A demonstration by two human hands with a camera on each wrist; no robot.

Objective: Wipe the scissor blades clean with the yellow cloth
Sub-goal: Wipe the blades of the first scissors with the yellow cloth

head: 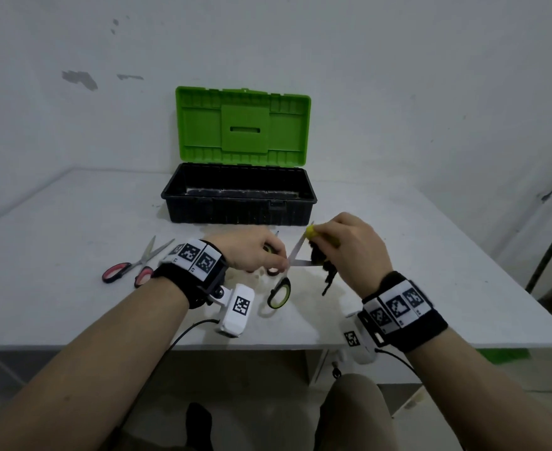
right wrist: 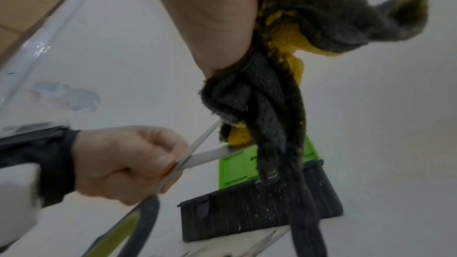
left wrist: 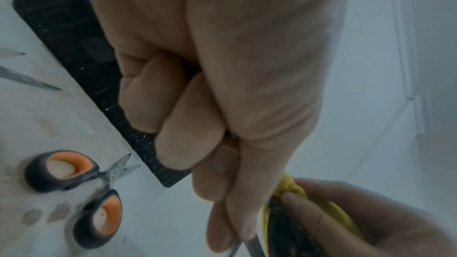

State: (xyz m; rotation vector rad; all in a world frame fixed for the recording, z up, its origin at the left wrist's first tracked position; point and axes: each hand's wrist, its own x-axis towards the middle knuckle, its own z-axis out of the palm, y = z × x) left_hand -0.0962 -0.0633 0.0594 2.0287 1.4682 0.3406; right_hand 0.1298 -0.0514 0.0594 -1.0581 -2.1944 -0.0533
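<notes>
Just in front of the open toolbox (head: 239, 193), the left hand (head: 252, 252) has its fingers curled tight round the scissors (head: 292, 260) near the pivot, blades spread in a V and the green-lined handle loop hanging down toward the table (head: 73, 304). The right hand (head: 349, 249) is closed round the cloth (head: 320, 252), bunched yellow and grimy dark, pinching it over the upper blade close to its tip, with a loose tail dangling. To my eye the wipe is under way on that blade. Done well, it wants the cloth folded over the flat of the blade and drawn from pivot out to the tip, fingers kept behind the spine and off the edge, with the left hand holding the pivot steady so the blades cannot snap together. A cleaner yellow patch should meet the steel, then the lower blade gets its turn. Two more pairs of scissors (head: 134, 266) lie left of the toolbox.
</notes>
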